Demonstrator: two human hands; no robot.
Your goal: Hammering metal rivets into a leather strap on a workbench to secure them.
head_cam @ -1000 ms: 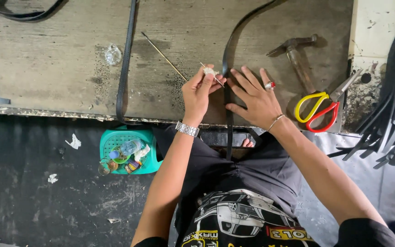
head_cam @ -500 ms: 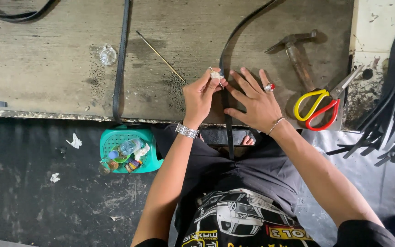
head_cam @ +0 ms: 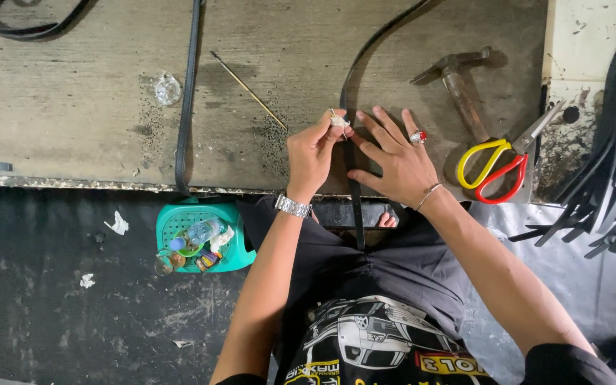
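Leather strap (head_cam: 354,192), black and narrow, lies on a worn grey table (head_cam: 73,107) with its long axis running straight away from the person: it hangs over the near table edge into the lap, passes between the two hands, then curves up and to the right toward the far edge. The right hand (head_cam: 399,160) lies flat and spread on the table, fingers fanned, pressing the strap from its right side; a red-stoned ring and a thin bracelet show on it. The left hand (head_cam: 313,153), wearing a metal watch, is pinched narrow on a small whitish wad (head_cam: 338,120) fixed to a thin stick, its tip touching the strap just beyond the right hand's fingertips. Both hands sit against the strap, the left slightly farther up it. Just left of the hands a long thin rod (head_cam: 247,89) lies slantwise, and farther left a second black strap (head_cam: 187,93) runs parallel to the first, beside a small clear glass dish (head_cam: 167,88). To the right, well apart, lie a hammer (head_cam: 458,82) and scissors (head_cam: 497,167) with yellow and red handles. A bundle of black strips (head_cam: 614,157) hangs at the far right. Below the table, a green basket (head_cam: 201,235) of small bottles rests on the dark floor.
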